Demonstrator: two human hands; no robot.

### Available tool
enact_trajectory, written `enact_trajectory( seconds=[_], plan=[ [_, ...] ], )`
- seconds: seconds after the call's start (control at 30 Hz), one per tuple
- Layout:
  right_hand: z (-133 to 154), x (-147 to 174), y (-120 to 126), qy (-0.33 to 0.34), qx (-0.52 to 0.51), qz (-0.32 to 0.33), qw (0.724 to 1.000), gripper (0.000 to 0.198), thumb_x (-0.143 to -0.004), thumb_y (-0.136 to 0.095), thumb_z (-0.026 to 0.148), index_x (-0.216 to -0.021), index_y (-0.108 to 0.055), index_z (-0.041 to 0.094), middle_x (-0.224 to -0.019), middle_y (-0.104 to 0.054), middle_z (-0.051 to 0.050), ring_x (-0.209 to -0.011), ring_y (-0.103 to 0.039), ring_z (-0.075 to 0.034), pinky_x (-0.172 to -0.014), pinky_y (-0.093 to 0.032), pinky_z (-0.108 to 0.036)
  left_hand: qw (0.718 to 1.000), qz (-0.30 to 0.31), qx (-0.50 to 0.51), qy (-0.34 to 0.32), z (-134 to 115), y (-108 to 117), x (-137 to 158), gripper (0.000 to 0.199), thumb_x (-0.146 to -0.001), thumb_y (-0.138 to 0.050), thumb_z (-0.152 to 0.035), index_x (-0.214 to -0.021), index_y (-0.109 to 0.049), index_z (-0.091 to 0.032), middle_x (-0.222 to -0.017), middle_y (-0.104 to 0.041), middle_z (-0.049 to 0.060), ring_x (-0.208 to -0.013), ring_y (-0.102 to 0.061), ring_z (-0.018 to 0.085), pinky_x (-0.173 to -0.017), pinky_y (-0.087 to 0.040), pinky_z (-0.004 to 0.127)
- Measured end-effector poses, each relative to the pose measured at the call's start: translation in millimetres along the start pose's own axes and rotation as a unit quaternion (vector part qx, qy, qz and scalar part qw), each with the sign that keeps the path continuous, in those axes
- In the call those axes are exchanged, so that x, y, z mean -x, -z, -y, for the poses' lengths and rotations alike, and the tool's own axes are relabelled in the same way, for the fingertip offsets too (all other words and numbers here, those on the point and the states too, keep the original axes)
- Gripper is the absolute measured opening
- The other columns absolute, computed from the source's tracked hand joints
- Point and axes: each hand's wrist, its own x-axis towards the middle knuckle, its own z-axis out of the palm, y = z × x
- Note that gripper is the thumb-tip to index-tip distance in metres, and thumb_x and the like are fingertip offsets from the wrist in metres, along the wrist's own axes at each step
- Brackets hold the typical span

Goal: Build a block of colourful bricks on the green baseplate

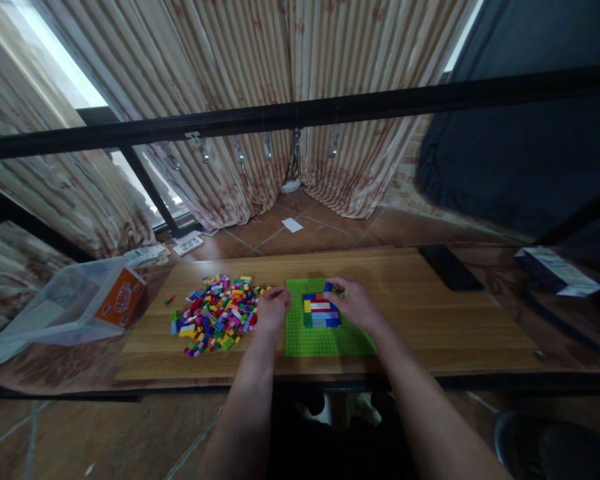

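One table (pixel 430 327) is occupied by one brick pile (pixel 217 313) and, right of it, one green baseplate (pixel 310 342). Whether anything is gripped by the left hand (pixel 273 309) cannot be told; by the right hand (pixel 356 304), at one brick block (pixel 323 315), one blue brick (pixel 328 287) is pinched.

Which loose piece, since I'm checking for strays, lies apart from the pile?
The small green-and-orange piece on the wooden table, between the clear box and the brick pile; it lies alone, while the other loose pieces are bunched together.
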Motion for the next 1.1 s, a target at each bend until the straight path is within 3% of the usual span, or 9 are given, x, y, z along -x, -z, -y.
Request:
enact_trajectory(
  seconds=[0.23,0.47,0.63,1.1],
  plan=[
    [11,-1,-18,0.043,0.094,0.066,0.992,0.033,-0.081,-0.064,0.023,-0.113,-0.066,0.017,-0.104,-0.065,-0.009,-0.099,-0.056,-0.020,-0.092,-0.041,-0.035,0.995,0.008,-0.086,-0.044,19,-5,-14,0.019,-0.072,-0.061,-0.017,-0.089,-0.068,-0.013,-0.074,-0.069,0.004,-0.063,-0.062,0.012,-0.062,-0.048,0.024],
    [22,-5,-30,0.063,0.142,0.097,0.983,0.031,-0.082,-0.063,0.022,-0.112,-0.067,0.015,-0.106,-0.065,-0.009,-0.103,-0.052,-0.023,-0.094,-0.038,-0.035,0.981,0.014,-0.173,-0.083,30,-14,-17,0.023,-0.077,-0.061,-0.015,-0.098,-0.069,-0.013,-0.081,-0.072,0.007,-0.074,-0.067,0.016,-0.072,-0.051,0.026],
    [20,-7,-35,0.059,0.155,0.116,0.979,0.030,-0.083,-0.063,0.024,-0.111,-0.067,0.017,-0.107,-0.064,-0.009,-0.105,-0.051,-0.023,-0.094,-0.037,-0.036,0.970,0.008,-0.222,-0.096,29,-14,-16,0.028,-0.076,-0.062,-0.014,-0.103,-0.068,-0.011,-0.085,-0.073,0.009,-0.083,-0.068,0.018,-0.076,-0.051,0.027],
    [18,-9,-37,0.014,0.139,0.134,0.981,0.031,-0.082,-0.060,0.020,-0.112,-0.066,0.018,-0.113,-0.063,-0.009,-0.111,-0.050,-0.023,-0.096,-0.036,-0.037,0.953,-0.011,-0.289,-0.089,13,-19,-4,0.036,-0.070,-0.068,-0.018,-0.104,-0.068,-0.007,-0.085,-0.074,0.012,-0.083,-0.070,0.020,-0.072,-0.050,0.025]
  ],
)
